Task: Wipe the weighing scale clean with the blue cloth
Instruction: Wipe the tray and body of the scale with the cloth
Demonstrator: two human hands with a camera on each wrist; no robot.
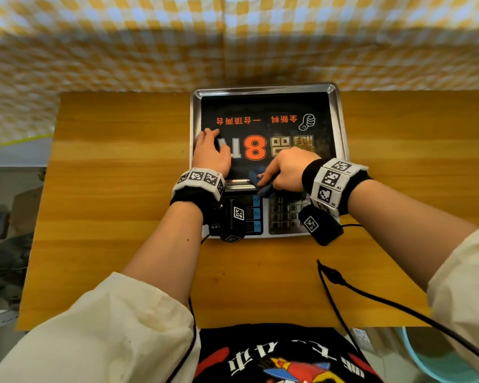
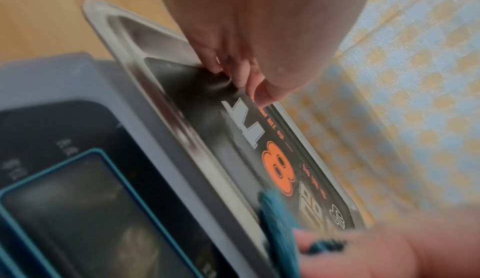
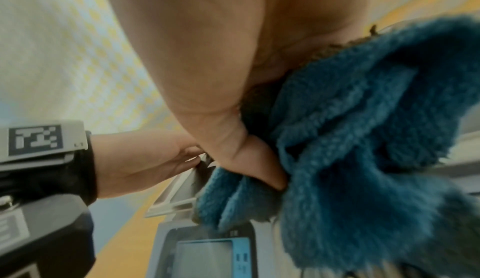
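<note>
The weighing scale (image 1: 340, 128) stands on the wooden table, a steel tray with a black printed sticker on top and a keypad (image 1: 285, 217) in front. My left hand (image 1: 210, 150) lies over the tray's left rim (image 2: 109, 22), its fingertips (image 2: 233, 73) pressing on the sticker. At the tray's near edge my right hand (image 1: 285, 170) grips the bunched blue cloth (image 1: 263, 189), which touches the tray and hangs over the display (image 3: 207, 258). In the right wrist view the cloth (image 3: 363, 139) fills the palm and the fingers are hidden behind it.
The wooden table (image 1: 122, 189) shows bare wood left, right and in front of the scale. A yellow-checked fabric (image 1: 150, 51) hangs behind it. Black cables (image 1: 343, 283) trail from my wrists across the near table. A light blue stool (image 1: 426, 363) stands lower right.
</note>
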